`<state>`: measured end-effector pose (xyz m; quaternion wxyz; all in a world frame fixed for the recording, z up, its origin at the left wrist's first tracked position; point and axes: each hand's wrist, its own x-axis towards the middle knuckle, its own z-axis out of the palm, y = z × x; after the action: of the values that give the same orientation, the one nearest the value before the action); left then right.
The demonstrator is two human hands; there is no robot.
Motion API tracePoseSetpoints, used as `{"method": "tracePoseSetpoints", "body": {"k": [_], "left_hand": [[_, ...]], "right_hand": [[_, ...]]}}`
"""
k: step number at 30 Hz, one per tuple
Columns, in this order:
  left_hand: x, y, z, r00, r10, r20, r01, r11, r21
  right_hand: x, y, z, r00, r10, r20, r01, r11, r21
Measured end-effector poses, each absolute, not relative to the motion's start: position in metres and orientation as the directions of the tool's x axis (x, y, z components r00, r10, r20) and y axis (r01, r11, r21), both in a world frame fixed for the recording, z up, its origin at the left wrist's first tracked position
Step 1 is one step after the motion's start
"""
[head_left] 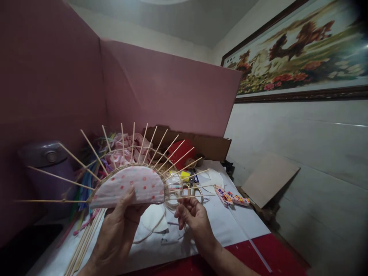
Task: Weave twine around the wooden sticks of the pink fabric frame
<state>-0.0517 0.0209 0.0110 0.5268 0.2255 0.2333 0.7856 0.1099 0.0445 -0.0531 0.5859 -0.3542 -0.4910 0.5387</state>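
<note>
My left hand [120,222] grips the lower edge of a half-round piece covered in white cloth with pink dots [129,188], held upright in front of me. Several thin wooden sticks [94,153] fan out from its curved edge like spokes, and a thin cane strand [138,165] is woven along that edge. My right hand [191,216] is closed in a pinch on the cane strand at the piece's right end, just below the lowest sticks. Loops of loose cane [184,197] hang beside those fingers.
A white sheet [230,226] covers the table over a red surface [247,257]. Spare sticks [83,241] lie at the left, coloured cloth scraps [120,149], a red item [182,151] and a cardboard box [209,145] at the back. Pink partition boards [172,84] surround the table; a purple appliance [48,161] stands left.
</note>
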Motion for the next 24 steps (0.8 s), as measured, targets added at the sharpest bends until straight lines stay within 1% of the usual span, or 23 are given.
{"method": "tracePoseSetpoints", "body": {"k": [5, 10, 16, 19, 21, 24], "left_hand": [[-0.051, 0.02, 0.012, -0.337, 0.94, 0.056, -0.731, -0.298, 0.614], [-0.049, 0.019, 0.012, -0.294, 0.954, 0.066, -0.726, -0.268, 0.633], [-0.048, 0.018, 0.007, -0.244, 0.964, 0.106, -0.722, -0.253, 0.644], [-0.046, 0.015, 0.003, -0.211, 0.973, 0.091, -0.72, -0.217, 0.659], [-0.043, 0.013, 0.0, -0.182, 0.982, 0.057, -0.725, -0.173, 0.666], [-0.037, 0.012, -0.008, -0.126, 0.992, 0.027, -0.745, -0.113, 0.657]], "right_hand": [[0.108, 0.042, -0.054, -0.11, 0.979, 0.17, -0.312, 0.128, -0.941], [0.109, 0.038, -0.053, -0.186, 0.965, 0.183, -0.329, 0.114, -0.937], [0.11, 0.039, -0.051, -0.178, 0.959, 0.22, -0.333, 0.151, -0.931], [0.11, 0.039, -0.053, -0.179, 0.956, 0.233, -0.358, 0.158, -0.921], [0.11, 0.038, -0.054, -0.178, 0.963, 0.202, -0.426, 0.11, -0.898], [0.11, 0.033, -0.052, -0.195, 0.977, 0.083, -0.582, -0.047, -0.812]]}}
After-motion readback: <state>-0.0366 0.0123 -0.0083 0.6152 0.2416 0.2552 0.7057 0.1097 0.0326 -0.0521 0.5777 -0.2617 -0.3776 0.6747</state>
